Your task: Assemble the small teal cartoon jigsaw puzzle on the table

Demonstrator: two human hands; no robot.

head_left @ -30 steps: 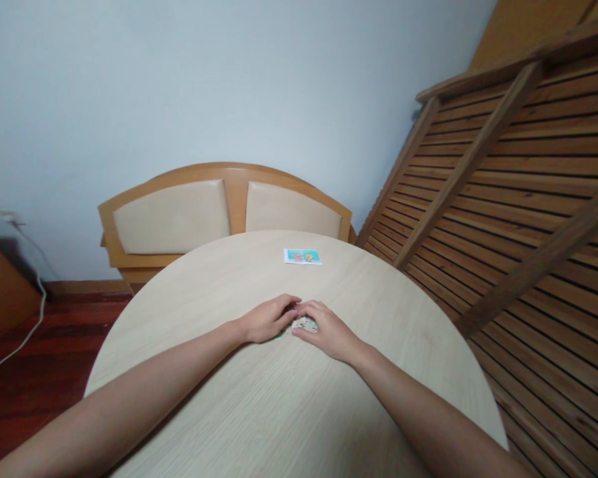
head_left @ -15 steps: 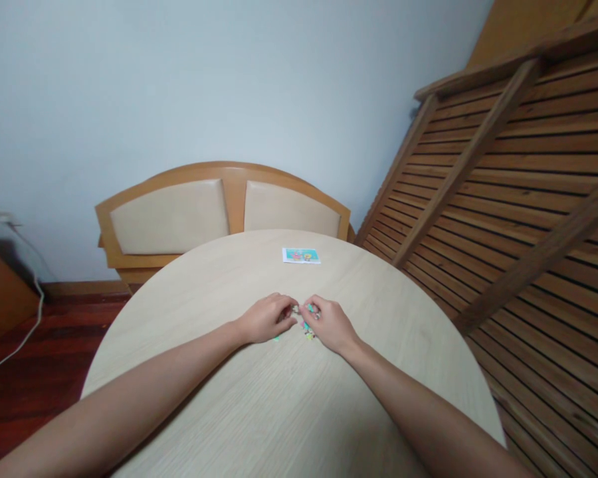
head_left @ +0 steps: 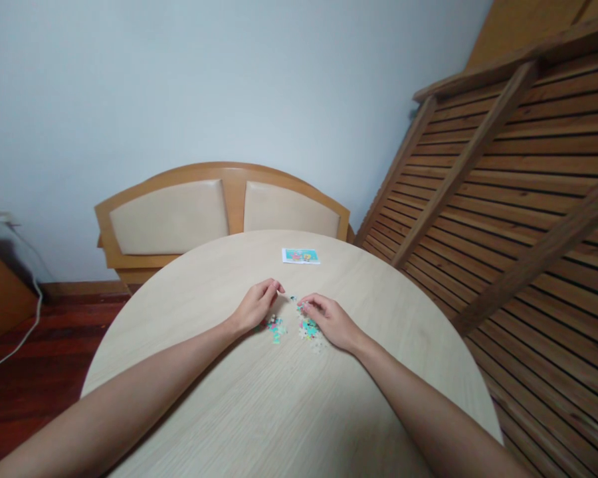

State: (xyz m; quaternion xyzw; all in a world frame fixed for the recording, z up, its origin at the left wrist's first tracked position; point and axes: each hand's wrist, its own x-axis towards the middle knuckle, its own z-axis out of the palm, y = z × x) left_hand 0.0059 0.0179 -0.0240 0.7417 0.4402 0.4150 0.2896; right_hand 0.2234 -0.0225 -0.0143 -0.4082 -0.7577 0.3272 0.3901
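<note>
Small jigsaw puzzle pieces lie in two loose piles on the round table (head_left: 289,405). The left pile of puzzle pieces (head_left: 277,328) is mostly teal and white, beside my left hand (head_left: 257,304). That hand is raised just beyond its pile, fingers curled together; whatever is between the fingertips is too small to make out. My right hand (head_left: 331,321) bends over the right pile of puzzle pieces (head_left: 309,329), thumb and fingertips closed around a small pale piece at its far end. A dark little puzzle piece (head_left: 294,299) lies between the hands.
A small picture card (head_left: 301,256) with a teal background lies farther back on the table. Behind the table stands a wooden headboard with cream panels (head_left: 169,217). A slatted wooden frame (head_left: 508,172) leans at the right. A white cable (head_left: 38,312) hangs at the left.
My hands have moved apart, the left one up and to the left. Both piles of puzzle pieces, largely covered before, now show between the hands.
</note>
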